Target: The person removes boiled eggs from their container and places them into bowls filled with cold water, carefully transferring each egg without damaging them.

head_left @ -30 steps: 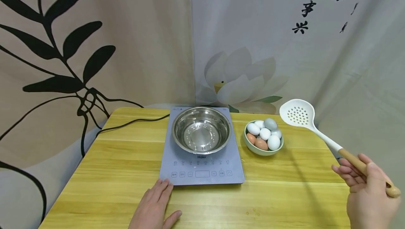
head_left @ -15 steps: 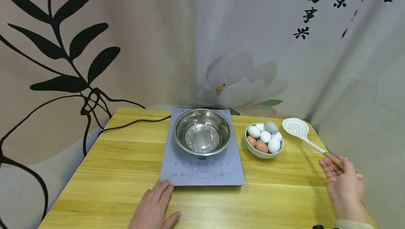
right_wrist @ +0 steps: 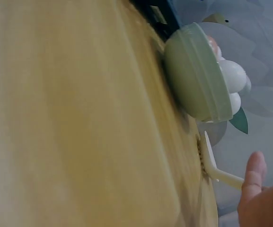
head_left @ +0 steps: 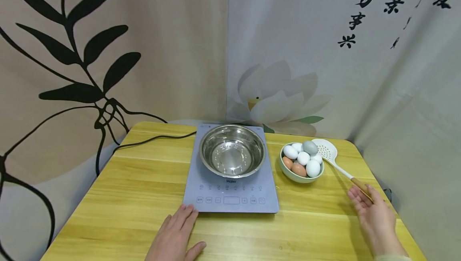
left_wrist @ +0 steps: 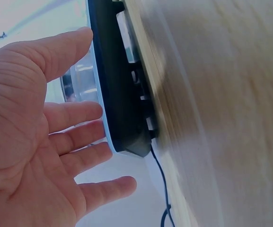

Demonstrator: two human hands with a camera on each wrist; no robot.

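My right hand [head_left: 376,215] holds a white skimmer [head_left: 342,171] by its wooden handle, fingers below and thumb along the top. The perforated head lies low over the table, just behind and right of a pale green bowl [head_left: 298,179] heaped with eggs [head_left: 303,158], some white, some brown, one greyish. In the right wrist view the thumb [right_wrist: 254,177] shows beside the white shaft, with the skimmer's head close to the wood. My left hand [head_left: 174,235] lies with straight fingers, tips at the front left corner of an induction cooker [head_left: 231,191]. A steel basin [head_left: 232,151] stands on the cooker.
The wooden table [head_left: 133,205] ends at a slanting right edge close to my right hand. A black cord [head_left: 155,137] runs left from the cooker. Printed curtains [head_left: 288,33] hang right behind the table.
My right hand has moved left and inward, lowering the skimmer from the air at the right down beside the egg bowl. My left hand has stayed at the cooker's corner.
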